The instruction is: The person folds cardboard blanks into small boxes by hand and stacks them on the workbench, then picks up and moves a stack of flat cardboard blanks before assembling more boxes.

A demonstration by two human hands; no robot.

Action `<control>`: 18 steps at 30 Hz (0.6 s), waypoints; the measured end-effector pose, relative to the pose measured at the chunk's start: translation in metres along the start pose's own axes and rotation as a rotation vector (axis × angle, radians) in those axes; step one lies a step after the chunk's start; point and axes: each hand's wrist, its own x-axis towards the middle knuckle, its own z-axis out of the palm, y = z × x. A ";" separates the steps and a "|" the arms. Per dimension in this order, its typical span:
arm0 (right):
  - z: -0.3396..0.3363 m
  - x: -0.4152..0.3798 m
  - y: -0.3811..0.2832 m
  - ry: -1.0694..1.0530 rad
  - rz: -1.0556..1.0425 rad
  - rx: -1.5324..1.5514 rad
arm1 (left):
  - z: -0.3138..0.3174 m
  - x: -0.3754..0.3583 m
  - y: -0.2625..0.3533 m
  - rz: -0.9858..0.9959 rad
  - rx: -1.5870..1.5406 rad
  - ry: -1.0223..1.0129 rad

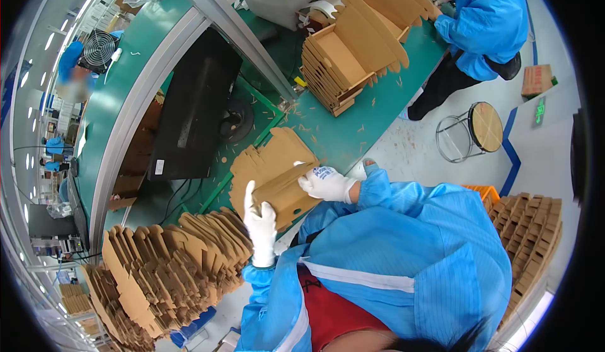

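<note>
A partly folded cardboard box blank (277, 174) lies on the green table in front of me, its flaps raised. My right hand (328, 184), in a white glove with blue print, is closed on its right edge. At the left edge of the cardboard is my left hand (260, 226), also white-gloved. Its index finger points up along the cardboard and its thumb stands apart; whether it touches the sheet is hard to see.
Stacked flat cardboard blanks (170, 270) stand at my left. Open cardboard boxes (346, 56) sit farther along the table. A black monitor (195, 106) is behind a metal frame post (236, 30). A co-worker in blue (488, 24) stands near a round stool (486, 127).
</note>
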 end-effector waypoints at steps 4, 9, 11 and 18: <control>0.028 0.001 0.012 -0.007 0.410 0.317 | 0.011 -0.003 -0.020 -0.094 -0.107 -0.004; -0.035 -0.013 -0.018 0.414 0.082 0.621 | -0.021 0.028 -0.049 0.051 -0.055 0.062; -0.059 -0.022 -0.027 0.522 -0.189 0.294 | -0.027 0.031 -0.022 -0.090 -0.168 -0.055; -0.080 -0.046 -0.028 0.578 -0.297 -0.285 | 0.004 0.038 -0.018 -0.038 -0.428 -0.289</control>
